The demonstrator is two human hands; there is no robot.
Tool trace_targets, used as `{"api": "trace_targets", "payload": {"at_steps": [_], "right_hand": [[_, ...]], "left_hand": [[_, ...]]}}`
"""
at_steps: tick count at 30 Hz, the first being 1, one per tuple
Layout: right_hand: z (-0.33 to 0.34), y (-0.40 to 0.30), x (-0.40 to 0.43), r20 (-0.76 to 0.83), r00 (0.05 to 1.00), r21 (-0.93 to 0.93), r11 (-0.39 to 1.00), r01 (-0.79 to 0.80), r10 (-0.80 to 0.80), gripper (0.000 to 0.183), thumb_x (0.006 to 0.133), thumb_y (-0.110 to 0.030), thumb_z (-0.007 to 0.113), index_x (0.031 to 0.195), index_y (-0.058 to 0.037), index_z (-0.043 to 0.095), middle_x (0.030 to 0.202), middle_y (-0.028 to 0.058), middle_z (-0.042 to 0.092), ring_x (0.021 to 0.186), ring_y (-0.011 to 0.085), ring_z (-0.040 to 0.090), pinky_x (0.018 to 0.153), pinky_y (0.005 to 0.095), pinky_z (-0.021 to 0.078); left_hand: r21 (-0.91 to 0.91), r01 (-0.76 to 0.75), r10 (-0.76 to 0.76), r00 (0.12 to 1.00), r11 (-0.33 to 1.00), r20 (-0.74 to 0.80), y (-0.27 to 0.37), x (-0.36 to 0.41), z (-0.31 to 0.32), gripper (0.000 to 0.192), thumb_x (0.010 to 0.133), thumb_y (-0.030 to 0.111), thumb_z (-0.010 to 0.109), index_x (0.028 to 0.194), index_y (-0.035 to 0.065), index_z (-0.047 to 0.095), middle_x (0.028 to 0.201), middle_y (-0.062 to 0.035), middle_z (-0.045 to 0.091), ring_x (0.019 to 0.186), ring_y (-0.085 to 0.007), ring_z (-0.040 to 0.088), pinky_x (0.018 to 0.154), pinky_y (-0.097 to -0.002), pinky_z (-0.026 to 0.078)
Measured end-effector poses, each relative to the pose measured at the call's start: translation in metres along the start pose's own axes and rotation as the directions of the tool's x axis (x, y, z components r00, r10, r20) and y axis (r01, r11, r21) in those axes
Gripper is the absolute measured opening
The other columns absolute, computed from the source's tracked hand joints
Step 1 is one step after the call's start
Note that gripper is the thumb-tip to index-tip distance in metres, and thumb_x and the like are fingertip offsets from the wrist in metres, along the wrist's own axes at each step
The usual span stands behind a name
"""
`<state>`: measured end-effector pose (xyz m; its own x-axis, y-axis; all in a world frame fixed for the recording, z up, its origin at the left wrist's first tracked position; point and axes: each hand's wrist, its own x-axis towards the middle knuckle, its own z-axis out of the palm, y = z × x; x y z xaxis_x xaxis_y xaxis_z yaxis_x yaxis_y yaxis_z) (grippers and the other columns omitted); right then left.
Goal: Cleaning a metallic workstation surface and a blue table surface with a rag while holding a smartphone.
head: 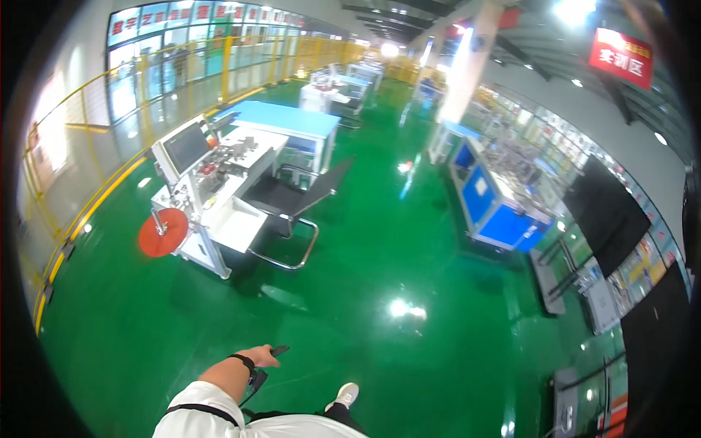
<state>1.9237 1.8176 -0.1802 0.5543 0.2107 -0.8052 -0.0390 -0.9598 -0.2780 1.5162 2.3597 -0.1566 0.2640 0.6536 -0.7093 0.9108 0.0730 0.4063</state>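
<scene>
My left hand [264, 356] is stretched out low in front of my body, over the green floor [350, 312]. It grips a small dark handheld device [280, 350], whose exact kind I cannot tell. A black strap [242, 360] circles the wrist, and a small black box [257, 379] with a cable hangs beside it. My right hand is out of view. Before me on the left stands a white workstation [235, 219] with a tilted screen [189, 147] and a red reel disc [163, 232]. One white shoe [347, 393] shows below.
A black chair [298, 191] with a metal frame stands at the workstation. Behind it is a blue-topped table [279, 116]. On the right are a blue machine cabinet [493, 205] and black panels on stands [608, 216]. A yellow mesh fence [142, 87] runs along the left.
</scene>
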Motion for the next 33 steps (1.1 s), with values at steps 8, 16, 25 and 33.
{"api": "trace_targets", "payload": {"at_steps": [8, 16, 25, 33], "right_hand": [[-0.133, -0.232, 0.185, 0.068, 0.885, -0.408, 0.797, 0.446, -0.461, 0.028, 0.095, -0.031, 0.056, 0.102, -0.0082, 0.071, 0.090, 0.0169, 0.072, 0.081, 0.0341, 0.068, 0.067, 0.0499, 0.0535], [-0.245, -0.611, 0.196, 0.012, 0.935, 0.472, 0.826, 0.308, -0.355, 0.024, 0.097, -0.026, 0.053, 0.074, -0.0182, 0.050, 0.058, -0.0055, 0.040, 0.047, 0.0119, 0.037, 0.042, 0.0288, 0.0301], [-0.256, -0.770, 0.364, 0.192, 0.866, -0.330, 0.801, 0.500, -0.462, 0.026, 0.096, -0.026, 0.055, 0.104, -0.0063, 0.070, 0.106, 0.0195, 0.070, 0.096, 0.0384, 0.066, 0.083, 0.0505, 0.0520], [-0.281, -0.931, 0.488, 0.125, 0.932, -0.263, 0.895, 0.361, -0.339, 0.027, 0.096, -0.026, 0.055, 0.106, -0.0062, 0.070, 0.110, 0.0209, 0.070, 0.101, 0.0399, 0.065, 0.086, 0.0522, 0.0511]], "left_hand": [[-0.148, 0.496, -0.460, 0.860, 0.856, 0.221, -0.049, 0.065, 0.025, 0.050, 0.071, 0.053, 0.078, 0.095, 0.0101, 0.075, 0.091, -0.0070, 0.073, 0.081, -0.0227, 0.067, 0.076, -0.0387, 0.052], [-0.314, 0.523, -0.505, 0.851, 0.792, 0.141, 0.065, 0.148, -0.063, 0.055, 0.075, 0.052, 0.076, 0.102, 0.0049, 0.075, 0.096, -0.0128, 0.074, 0.088, -0.0274, 0.069, 0.081, -0.0403, 0.053], [-0.026, 0.092, -0.092, 0.996, 0.995, -0.004, 0.308, 0.398, -0.295, 0.067, 0.076, 0.055, 0.075, 0.115, 0.0014, 0.070, 0.112, -0.0196, 0.071, 0.104, -0.0334, 0.068, 0.090, -0.0426, 0.052], [-0.048, -0.344, 0.337, 0.934, 0.938, -0.116, 0.517, 0.574, -0.421, 0.078, 0.075, 0.049, 0.080, 0.128, -0.0034, 0.059, 0.116, -0.0238, 0.068, 0.109, -0.0364, 0.066, 0.095, -0.0416, 0.052]]}}
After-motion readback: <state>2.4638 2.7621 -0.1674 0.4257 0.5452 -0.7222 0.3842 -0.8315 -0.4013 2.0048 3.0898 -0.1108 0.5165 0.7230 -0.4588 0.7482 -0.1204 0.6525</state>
